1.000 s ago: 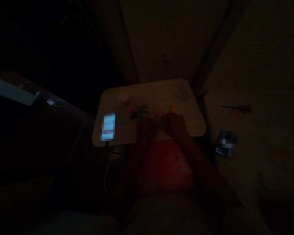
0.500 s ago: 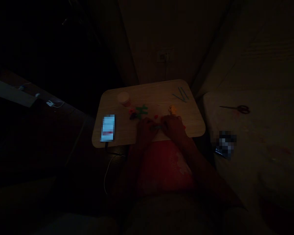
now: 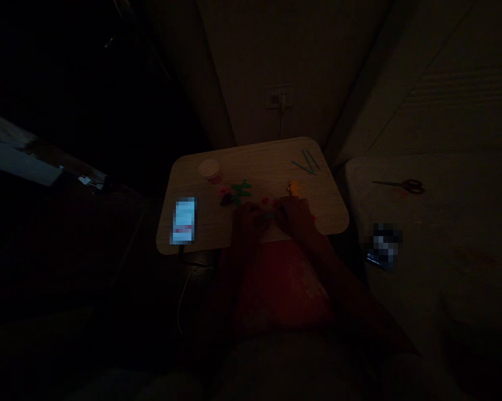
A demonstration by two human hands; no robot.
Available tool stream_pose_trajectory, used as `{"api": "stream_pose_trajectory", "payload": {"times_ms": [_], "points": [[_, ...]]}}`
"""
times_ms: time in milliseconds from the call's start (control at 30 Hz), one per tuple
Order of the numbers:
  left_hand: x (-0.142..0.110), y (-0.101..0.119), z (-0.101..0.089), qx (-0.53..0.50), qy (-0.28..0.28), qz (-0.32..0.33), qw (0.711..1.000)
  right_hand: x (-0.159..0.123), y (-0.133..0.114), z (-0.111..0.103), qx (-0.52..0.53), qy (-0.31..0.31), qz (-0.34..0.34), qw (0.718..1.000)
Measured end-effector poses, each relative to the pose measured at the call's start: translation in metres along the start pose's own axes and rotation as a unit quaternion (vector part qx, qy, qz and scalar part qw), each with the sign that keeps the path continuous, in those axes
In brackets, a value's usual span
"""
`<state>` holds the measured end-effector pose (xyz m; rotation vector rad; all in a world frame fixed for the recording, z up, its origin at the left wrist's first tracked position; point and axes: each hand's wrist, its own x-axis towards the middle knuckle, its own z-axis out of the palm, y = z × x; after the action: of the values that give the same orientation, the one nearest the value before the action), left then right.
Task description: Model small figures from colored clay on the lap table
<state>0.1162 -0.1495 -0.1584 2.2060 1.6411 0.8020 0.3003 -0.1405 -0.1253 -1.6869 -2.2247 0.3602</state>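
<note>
Barely a shift: left hand (image 3: 249, 218) and right hand (image 3: 293, 215) still pinch what looks, dimly, like a greenish strip (image 3: 269, 215); handling continues. Red bit (image 3: 265, 200) at their twelve o'clock!

Seen from the middle, a rectangular wall socket (image 3: 273, 98) is between twelve and one o'clock, a rectangular phone with glowing screen (image 3: 184, 221) between eight and nine, a small white adapter (image 3: 84, 180) farther, near nine.

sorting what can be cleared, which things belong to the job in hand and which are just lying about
Likely the job:
greenish piece between left hand and right hand
green pieces, orange pieces, red piece close by
perhaps thin sticks and tub

Seemingly just lying about:
lit phone
scissors, off the table
blurred packet
</note>
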Motion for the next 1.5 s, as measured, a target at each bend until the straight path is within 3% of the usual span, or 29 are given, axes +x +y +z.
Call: {"api": "stream_pose_trajectory", "payload": {"times_ms": [233,467,600,767,967,1167,1500], "points": [[0.0,0.0,-0.001,-0.006,-0.005,0.007,1.0,0.0,-0.007,-0.003,-0.042,-0.025,0.004,0.999],[0.0,0.006,-0.002,-0.015,-0.001,0.014,1.0,-0.005,0.006,-0.012,0.08,0.081,0.04,0.993],[0.0,0.008,-0.007,-0.011,-0.011,0.027,1.0,-0.007,0.01,-0.016,0.103,0.108,0.041,0.988],[0.002,0.009,-0.009,-0.016,-0.046,0.047,0.998,-0.007,0.011,-0.016,0.11,0.101,0.044,0.988],[0.002,0.007,-0.003,-0.086,0.009,-0.013,0.996,-0.006,0.012,-0.015,0.131,0.102,0.051,0.985],[0.003,0.007,-0.003,-0.03,0.02,-0.015,0.999,-0.004,0.006,-0.003,0.113,0.075,0.02,0.991],[0.006,0.009,-0.005,-0.01,-0.008,-0.04,0.999,0.0,0.006,0.008,0.077,0.03,0.006,0.997]]}}
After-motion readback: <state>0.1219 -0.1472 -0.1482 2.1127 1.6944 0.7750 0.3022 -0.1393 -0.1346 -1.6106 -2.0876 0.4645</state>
